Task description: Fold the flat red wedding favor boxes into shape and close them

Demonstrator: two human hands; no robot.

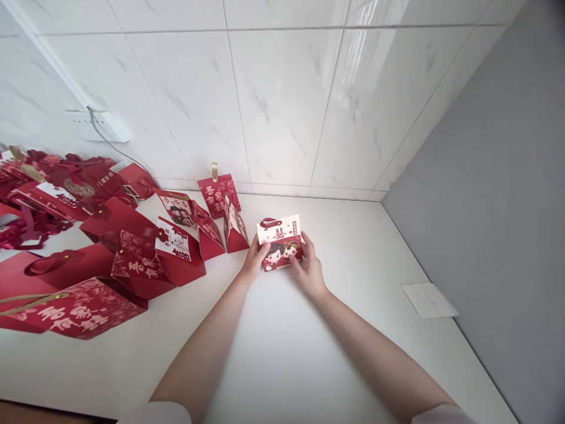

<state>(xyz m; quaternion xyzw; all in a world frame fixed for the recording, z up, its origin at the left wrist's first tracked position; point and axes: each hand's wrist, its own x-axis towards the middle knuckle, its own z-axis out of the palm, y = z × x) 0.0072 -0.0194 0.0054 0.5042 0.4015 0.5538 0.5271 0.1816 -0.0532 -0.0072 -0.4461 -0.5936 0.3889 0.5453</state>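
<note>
A small red and white gift box (281, 235) with two cartoon faces and a dark red ribbon loop is between my hands over the white table. My left hand (256, 257) grips its left side, thumb on the front. On its right side, my right hand (309, 268) holds it with the thumb on the lower front and the fingers round the edge. Just left of my left hand stands a triangular red box (236, 227). Behind that, a red box with a gold loop (218, 197) leans near the wall.
Many red boxes (136, 262) and ribboned bags (83, 182) crowd the left side of the white table (273, 353). A cable runs from a wall socket (106, 126) behind them. A white square (429, 300) lies at the right edge, beside a grey surface. Tiled wall behind.
</note>
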